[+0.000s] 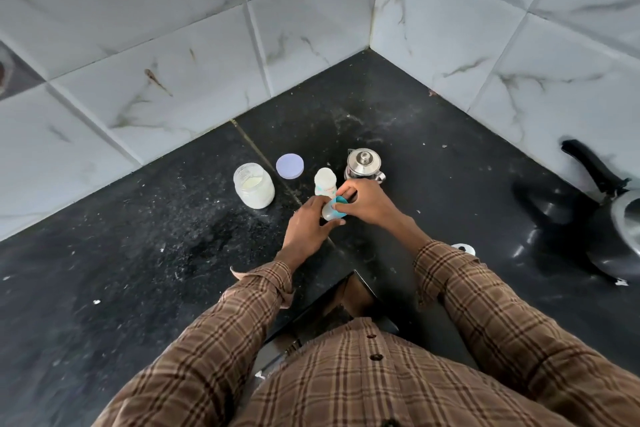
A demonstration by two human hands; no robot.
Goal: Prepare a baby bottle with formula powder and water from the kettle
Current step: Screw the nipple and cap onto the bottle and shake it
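left hand (306,224) grip pinches clear cap (328,212) | right hand (369,202) grip pinches teal ring (340,205) | bottle (325,183) white, open

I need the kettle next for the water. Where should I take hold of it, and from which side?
Judging by its pose, grip the kettle by the handle on its near right side, next to the right hand. Come in from the right with that hand once it lets go of the teal cap piece. The spout points away to the back left, and the knobbed lid covers the top.
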